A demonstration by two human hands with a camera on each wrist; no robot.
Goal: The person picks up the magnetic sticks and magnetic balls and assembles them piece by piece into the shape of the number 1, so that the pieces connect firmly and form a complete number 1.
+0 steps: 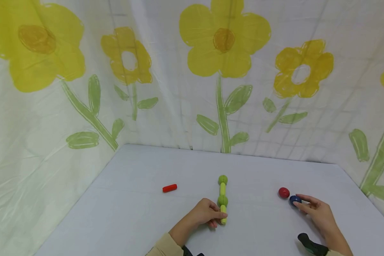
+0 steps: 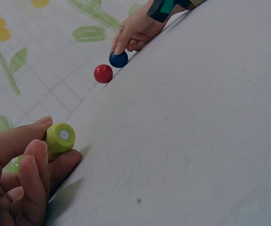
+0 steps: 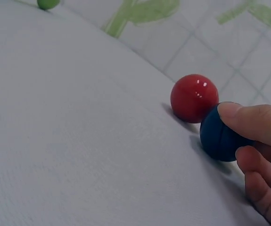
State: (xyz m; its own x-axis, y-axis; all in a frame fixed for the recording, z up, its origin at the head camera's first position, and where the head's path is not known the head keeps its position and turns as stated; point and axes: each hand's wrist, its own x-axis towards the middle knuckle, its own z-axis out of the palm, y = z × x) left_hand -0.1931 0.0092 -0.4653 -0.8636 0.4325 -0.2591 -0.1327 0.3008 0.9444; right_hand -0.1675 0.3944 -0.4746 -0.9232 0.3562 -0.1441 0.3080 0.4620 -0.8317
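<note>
On the white table a chain of two green balls and two yellow-green rods (image 1: 222, 189) lies lengthwise. My left hand (image 1: 207, 214) pinches the nearest rod between thumb and fingers; in the left wrist view that rod (image 2: 61, 138) shows a round silvery disc in its end. Over to the right, my right hand (image 1: 318, 212) holds a dark blue ball (image 1: 295, 200) between thumb and fingers. In the right wrist view the blue ball (image 3: 222, 134) is low at the tabletop, close by a glossy red ball (image 3: 194, 98).
A short red rod (image 1: 170, 188) lies left of the green chain. The red ball (image 1: 283, 192) sits just beyond the blue one. Behind the white table (image 1: 131, 213) hangs a curtain (image 1: 169, 124) with yellow flowers. Dark straps are on both wrists.
</note>
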